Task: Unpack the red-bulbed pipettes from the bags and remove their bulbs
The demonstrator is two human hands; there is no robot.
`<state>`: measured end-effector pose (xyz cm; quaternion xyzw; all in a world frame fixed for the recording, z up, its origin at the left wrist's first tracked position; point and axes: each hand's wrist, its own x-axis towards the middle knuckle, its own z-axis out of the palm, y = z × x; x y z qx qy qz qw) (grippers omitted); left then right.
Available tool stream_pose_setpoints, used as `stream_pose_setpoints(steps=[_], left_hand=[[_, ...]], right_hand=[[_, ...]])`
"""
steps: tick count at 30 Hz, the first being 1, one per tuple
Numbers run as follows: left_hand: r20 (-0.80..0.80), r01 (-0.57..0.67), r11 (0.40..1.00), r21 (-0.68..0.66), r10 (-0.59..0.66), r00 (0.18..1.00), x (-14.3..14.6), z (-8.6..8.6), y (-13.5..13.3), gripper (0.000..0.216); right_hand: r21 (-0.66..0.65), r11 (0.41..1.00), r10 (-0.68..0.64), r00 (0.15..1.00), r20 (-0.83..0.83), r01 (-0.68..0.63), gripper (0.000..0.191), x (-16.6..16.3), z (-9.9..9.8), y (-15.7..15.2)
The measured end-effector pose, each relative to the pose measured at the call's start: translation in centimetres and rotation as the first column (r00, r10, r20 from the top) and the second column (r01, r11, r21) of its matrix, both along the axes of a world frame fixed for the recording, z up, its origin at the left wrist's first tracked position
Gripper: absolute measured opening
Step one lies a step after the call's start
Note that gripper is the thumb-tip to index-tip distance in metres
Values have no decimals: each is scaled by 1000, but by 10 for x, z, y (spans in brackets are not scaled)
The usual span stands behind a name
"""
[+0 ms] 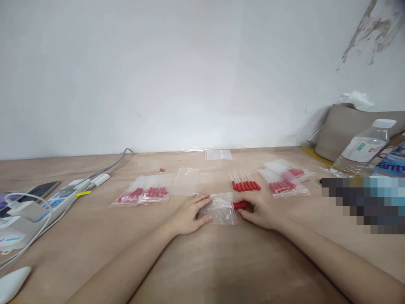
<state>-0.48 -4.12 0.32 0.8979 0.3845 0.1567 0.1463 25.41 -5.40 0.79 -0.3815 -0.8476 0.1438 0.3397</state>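
Note:
A clear zip bag (224,213) lies flat in front of me at the middle of the table. My left hand (191,213) holds its left side, thumb at the lower edge and fingers at the upper edge. At the bag's right end, my right hand (259,209) grips red-bulbed droppers (239,205); their thin clear stems point left into the bag. How many it holds is hidden by the fingers. Just beyond, a row of several loose droppers (247,185) lies with red bulbs toward me.
Filled bags of droppers (148,192) lie on the left, and more filled bags (283,181) on the right. Flat bags (186,181) rest behind my left hand. A power strip (60,200) with cables stands far left. A water bottle (360,150) is at right.

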Motion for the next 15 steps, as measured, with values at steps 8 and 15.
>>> stream_pose_setpoints(steps=[8, 15], left_hand=[[-27, -44, 998, 42, 45, 999, -1, 0, -2, 52], [-88, -105, 990, 96, 114, 990, -2, 0, -7, 52]], right_hand=[[-48, 999, 3, 1000, -11, -4, 16, 4, -6, 3], [-463, 880, -120, 893, -433, -106, 29, 30, 8, 22]])
